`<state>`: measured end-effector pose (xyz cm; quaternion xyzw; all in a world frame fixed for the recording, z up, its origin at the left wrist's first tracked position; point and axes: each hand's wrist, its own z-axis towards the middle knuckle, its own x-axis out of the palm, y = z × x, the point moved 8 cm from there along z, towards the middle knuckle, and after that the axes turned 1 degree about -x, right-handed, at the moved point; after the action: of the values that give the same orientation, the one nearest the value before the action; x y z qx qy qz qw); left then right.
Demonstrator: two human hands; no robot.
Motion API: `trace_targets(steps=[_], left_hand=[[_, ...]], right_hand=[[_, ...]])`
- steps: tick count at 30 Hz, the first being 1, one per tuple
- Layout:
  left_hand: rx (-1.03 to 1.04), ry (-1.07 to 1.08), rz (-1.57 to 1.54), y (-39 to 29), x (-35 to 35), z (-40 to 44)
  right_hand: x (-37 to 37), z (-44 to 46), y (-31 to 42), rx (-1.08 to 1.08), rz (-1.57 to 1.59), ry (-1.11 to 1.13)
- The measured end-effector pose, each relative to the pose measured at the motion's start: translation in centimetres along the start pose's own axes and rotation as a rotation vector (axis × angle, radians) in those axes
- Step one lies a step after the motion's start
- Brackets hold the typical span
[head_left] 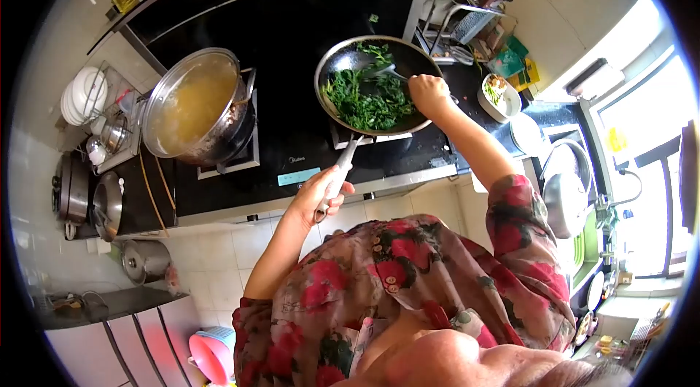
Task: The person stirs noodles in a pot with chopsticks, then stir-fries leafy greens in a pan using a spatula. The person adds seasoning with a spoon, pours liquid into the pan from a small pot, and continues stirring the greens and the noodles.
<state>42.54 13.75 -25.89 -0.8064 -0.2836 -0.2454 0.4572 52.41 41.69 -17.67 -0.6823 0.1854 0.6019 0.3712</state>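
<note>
My left hand (313, 196) is closed around the pale handle of a frying pan (418, 59), which sits on the right burner. Chopped leafy greens (370, 104) lie in the pan, mostly toward its near left side, with some up by the far rim. Over the pan's right side, my right hand (430, 95) grips a spatula (394, 72). Its metal end reaches into the greens, and its grip is hidden by my fingers. A small green scrap (374, 18) clings to the dark panel beyond the pan.
A big pot (235, 121) of cloudy yellowish liquid stands on the left burner. Right of the stove are a white bowl (508, 106) with food scraps, a knife rack (437, 22) and a sink area. Stacked plates (89, 91) and a lidded pot (73, 186) are at left.
</note>
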Motion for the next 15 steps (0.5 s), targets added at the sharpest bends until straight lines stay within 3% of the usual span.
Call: trace_targets(steps=[5,9,12,15], left_hand=[[-0.006,0.023,-0.017,0.1,-0.1,0.2],[0.001,-0.012,-0.016,0.2,-0.2,0.2],[0.002,0.016,-0.038,0.3,0.2,0.4],[0.019,0.002,-0.041,0.1,0.4,0.0]], right_hand=[[-3.2,0.0,-2.8,0.046,0.110,-0.132],[-1.7,3.8,-0.8,0.073,0.165,-0.311],[0.3,2.9,4.2,-0.088,0.132,-0.153],[0.0,-0.5,3.9,-0.125,0.202,-0.084]])
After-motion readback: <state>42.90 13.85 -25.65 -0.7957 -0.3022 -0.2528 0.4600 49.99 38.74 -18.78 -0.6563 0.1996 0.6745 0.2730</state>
